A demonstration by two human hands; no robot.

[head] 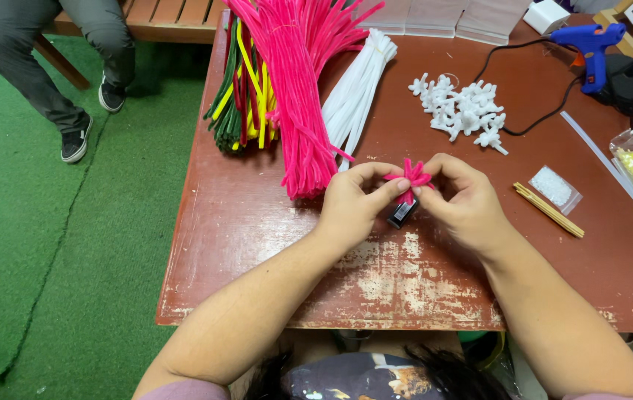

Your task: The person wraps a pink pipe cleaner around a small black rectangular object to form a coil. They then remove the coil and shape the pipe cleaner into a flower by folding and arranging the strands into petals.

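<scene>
A small pink flower of twisted pipe cleaner (411, 178) is pinched between both my hands above the worn red-brown table (242, 222). My left hand (353, 204) grips its left side with thumb and forefinger. My right hand (465, 200) grips its right side. A small black cylinder (402, 212) pokes out just under the flower between my hands; which hand holds it is unclear.
Bundles of pink (294, 89), white (357, 89) and green-yellow-red pipe cleaners (239, 96) lie at the back. A heap of small white pieces (461, 110), a blue glue gun (591, 44), wooden sticks (548, 210) and bead bags (554, 187) lie right. Another person's legs (50, 67) stand on green carpet, left.
</scene>
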